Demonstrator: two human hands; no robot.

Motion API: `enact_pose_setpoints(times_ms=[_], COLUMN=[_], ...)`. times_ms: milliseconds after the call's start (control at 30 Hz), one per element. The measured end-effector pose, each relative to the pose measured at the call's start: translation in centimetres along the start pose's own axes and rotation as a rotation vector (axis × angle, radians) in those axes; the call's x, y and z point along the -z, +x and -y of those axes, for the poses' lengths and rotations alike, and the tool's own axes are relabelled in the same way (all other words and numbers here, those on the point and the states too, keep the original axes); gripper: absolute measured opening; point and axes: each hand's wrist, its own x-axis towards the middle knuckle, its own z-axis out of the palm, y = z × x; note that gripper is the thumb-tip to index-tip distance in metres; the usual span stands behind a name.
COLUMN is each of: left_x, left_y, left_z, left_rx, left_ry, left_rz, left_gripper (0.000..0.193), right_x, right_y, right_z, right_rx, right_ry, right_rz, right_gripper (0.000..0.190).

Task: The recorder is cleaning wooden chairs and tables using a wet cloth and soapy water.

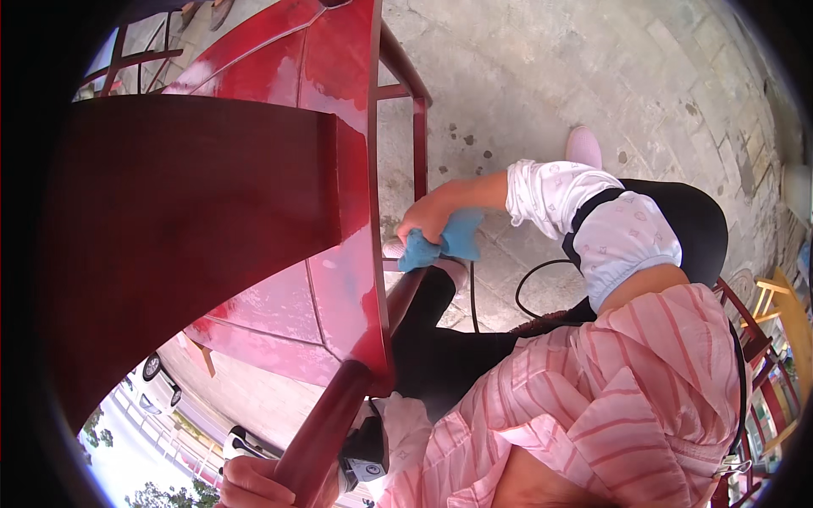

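A glossy dark-red wooden chair [343, 279] fills the left and middle, its broad curved back panel [203, 184] nearest the camera and its seat beyond. My left hand [254, 484], low in the picture, is closed around a round wooden post [327, 432] of the chair. My right hand [429, 219] grips a crumpled blue cloth [419, 251] against the round rail or leg beside the seat's edge. Part of the cloth hangs behind the fingers. Patterned white sleeve covers are on both forearms. A dark device is strapped near my left wrist.
A thin black cable [473, 295] loops over the stone paving [571, 63] by my pink shoes [583, 147]. Other red wooden furniture [756, 346] and a yellow wooden piece [791, 305] stand at the right. White cars [152, 387] are parked beyond, lower left.
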Motion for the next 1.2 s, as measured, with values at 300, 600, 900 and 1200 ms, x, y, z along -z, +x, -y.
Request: enact_pose_setpoints(times_ms=[300,600,900,1200], left_x=[-0.6,0.2,0.4,-0.4], left_y=[0.8,1.2,1.0,0.7], left_z=[0.3,0.2,0.0,0.7], left_rx=[-0.039,0.0,-0.018,-0.044], left_ry=[-0.039,-0.036,-0.052,0.037], left_rz=[-0.038,-0.032,-0.043,-0.152], left_gripper=[0.033,0.033,0.037,0.033], right_x=[-6.1,-9.3,-11.4,-10.7], right_y=[-2.0,8.3,2.2,5.7], right_z=[-7.0,-8.2,-6.9,-8.4], right_rx=[-0.486,-0.281,-0.181,-0.368], right_ry=[0.701,0.187,0.308,0.12], right_rz=[-0.418,-0.386,-0.293,-0.521], right_gripper=[0.043,0.038,0.029,0.027])
